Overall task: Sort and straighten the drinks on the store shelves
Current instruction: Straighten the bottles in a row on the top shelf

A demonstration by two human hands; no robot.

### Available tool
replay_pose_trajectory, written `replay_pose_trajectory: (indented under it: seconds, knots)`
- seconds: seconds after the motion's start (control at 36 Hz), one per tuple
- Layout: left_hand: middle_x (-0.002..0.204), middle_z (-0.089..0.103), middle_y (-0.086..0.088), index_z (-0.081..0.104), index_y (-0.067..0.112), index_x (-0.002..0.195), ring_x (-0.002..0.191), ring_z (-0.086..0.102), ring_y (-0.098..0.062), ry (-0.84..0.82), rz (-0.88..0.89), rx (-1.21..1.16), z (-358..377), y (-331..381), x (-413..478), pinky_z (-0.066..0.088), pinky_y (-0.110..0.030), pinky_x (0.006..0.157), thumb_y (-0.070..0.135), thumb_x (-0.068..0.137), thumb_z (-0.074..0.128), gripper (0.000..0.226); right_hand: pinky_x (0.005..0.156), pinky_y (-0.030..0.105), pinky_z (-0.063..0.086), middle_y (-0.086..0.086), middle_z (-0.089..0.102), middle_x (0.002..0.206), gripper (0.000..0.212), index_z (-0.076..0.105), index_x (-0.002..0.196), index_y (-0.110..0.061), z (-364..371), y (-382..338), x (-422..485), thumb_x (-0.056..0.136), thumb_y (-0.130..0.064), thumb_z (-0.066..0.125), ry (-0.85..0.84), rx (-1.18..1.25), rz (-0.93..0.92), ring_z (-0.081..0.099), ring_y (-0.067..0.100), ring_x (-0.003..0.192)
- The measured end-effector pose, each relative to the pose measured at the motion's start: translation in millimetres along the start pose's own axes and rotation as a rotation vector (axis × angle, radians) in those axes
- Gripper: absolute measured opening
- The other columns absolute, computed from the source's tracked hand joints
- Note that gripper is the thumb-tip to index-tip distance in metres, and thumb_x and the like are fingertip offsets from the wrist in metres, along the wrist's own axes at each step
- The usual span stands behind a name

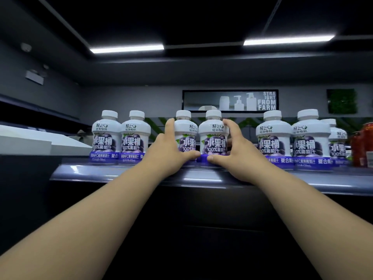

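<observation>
Shelf [121,174]: grey, glossy front lip, seen from just below its level. A row of squat white drink bottles stands upright along the front edge.

Bottle appearance: white screw cap, short neck, wide rounded shoulder, straight barrel body. The label carries dark purple grapes, large white Chinese characters with "100%" beneath, and a purple band round the base. All labels in the row face forward.

Layout along the front edge:
- Left pair [121,138], touching each other, toward the shelf's left end.
- Left-centre bottle [186,134] and right-centre bottle [214,138], touching side by side at the middle; the right-hand side of the former is overlapped by the latter.
- Right pair [290,140], close together, with a further bottle [337,142] set back behind them.
- Red-orange bottles [365,144] at the right end, cut off by the frame.

Left grip [171,152]: curled round the left-centre bottle, fingers laid up its left flank to the shoulder, thumb across the purple base band.

Right grip [236,152]: curled round the right-centre bottle, fingers on its right shoulder, thumb on the base band. The two thumb tips lie near each other, just apart.

Both held bottles appear seated on the shelf; lift cannot be told. A "STRAIGHT FROM FARM" poster [230,100] is noted on the rear wall.
</observation>
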State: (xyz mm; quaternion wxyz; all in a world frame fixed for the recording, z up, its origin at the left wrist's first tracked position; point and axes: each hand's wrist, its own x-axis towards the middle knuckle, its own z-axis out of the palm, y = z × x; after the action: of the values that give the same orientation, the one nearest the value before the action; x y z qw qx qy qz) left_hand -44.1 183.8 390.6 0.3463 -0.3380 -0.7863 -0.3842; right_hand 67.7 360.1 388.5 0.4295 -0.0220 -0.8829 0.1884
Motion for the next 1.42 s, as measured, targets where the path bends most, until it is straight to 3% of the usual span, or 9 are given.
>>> replay_pose_trajectory:
  seconds: [0.17,0.25,0.33,0.5,0.61,0.69,0.81,1.17,1.42]
  knots:
    - [0.143,0.049,-0.006,-0.001,0.033,0.154,0.112,0.054,-0.024,-0.043,-0.021,-0.067,-17,-11,3,0.042,-0.035,0.096,0.042,0.077,0.080,0.112,0.092,0.037,0.047,-0.019,0.058,0.103,0.103,0.009,0.154,-0.047,-13,6,2,0.081,-0.040,0.082,-0.072,0.108,0.042,0.063,0.013,0.099]
    - [0.136,0.052,-0.007,0.003,0.035,0.154,0.099,0.054,-0.020,-0.033,0.029,-0.023,-24,-17,-4,0.040,-0.033,0.087,0.033,0.084,0.070,0.096,0.091,0.032,0.040,-0.010,0.062,0.123,0.115,-0.001,0.157,-0.043,-13,3,3,0.078,-0.045,0.083,-0.147,0.059,0.037,0.060,0.016,0.109]
    - [0.135,0.049,-0.004,0.014,0.033,0.153,0.107,0.052,-0.022,0.007,0.093,0.053,-28,-20,-14,0.042,-0.034,0.090,0.030,0.085,0.064,0.084,0.092,0.032,0.040,-0.002,0.058,0.140,0.118,-0.004,0.157,-0.040,-7,-3,4,0.077,-0.049,0.082,-0.133,-0.001,0.025,0.058,0.020,0.121]
    - [0.122,0.060,-0.008,0.058,0.018,0.130,0.110,0.056,-0.032,0.339,0.291,0.341,-35,-41,-19,0.044,-0.043,0.091,0.051,0.078,0.052,0.063,0.087,0.035,0.042,0.001,0.058,0.139,0.112,0.000,0.155,-0.038,7,-21,7,0.077,-0.057,0.078,-0.102,-0.052,0.019,0.058,0.025,0.119]
    - [0.154,0.030,-0.010,0.047,0.034,0.139,0.145,0.019,-0.033,0.305,0.079,0.371,-30,-49,-22,0.018,-0.055,0.115,0.072,0.072,0.045,0.077,0.083,0.037,0.045,0.003,0.060,0.136,0.106,0.002,0.154,-0.034,19,-32,9,0.080,-0.060,0.073,-0.053,-0.115,0.028,0.059,0.027,0.115]
    - [0.162,0.008,-0.006,0.036,0.039,0.142,0.150,-0.006,-0.030,0.286,0.007,0.359,-25,-54,-21,-0.001,-0.054,0.120,0.078,0.073,0.044,0.080,0.084,0.040,0.049,0.001,0.061,0.135,0.109,-0.001,0.154,-0.036,29,-37,12,0.077,-0.069,0.069,-0.030,-0.168,0.011,0.060,0.027,0.117]
    - [0.163,-0.006,-0.007,0.039,0.035,0.139,0.150,-0.016,-0.033,0.273,-0.097,0.329,-21,-57,-18,-0.005,-0.055,0.121,0.075,0.079,0.052,0.074,0.087,0.043,0.051,0.002,0.061,0.135,0.111,-0.005,0.154,-0.036,38,-42,14,0.077,-0.075,0.063,-0.012,-0.229,0.005,0.060,0.028,0.118]
    - [0.164,-0.012,-0.003,0.045,0.026,0.130,0.152,-0.009,-0.028,0.246,-0.085,0.293,-18,-58,-21,0.022,-0.055,0.116,0.070,0.083,0.053,0.064,0.083,0.040,0.047,0.000,0.054,0.145,0.111,-0.014,0.156,-0.037,41,-40,6,0.081,-0.077,0.057,0.009,-0.271,-0.016,0.056,0.028,0.125]
    - [0.158,0.021,-0.014,0.047,0.023,0.130,0.146,0.017,-0.036,0.349,0.196,0.239,-10,-6,-31,0.021,-0.056,0.116,0.051,0.076,0.057,0.062,0.108,0.033,0.037,-0.010,0.029,0.157,0.091,0.014,0.158,-0.035,3,-12,-17,0.087,-0.046,0.070,0.156,-0.157,-0.213,0.035,0.014,0.141]
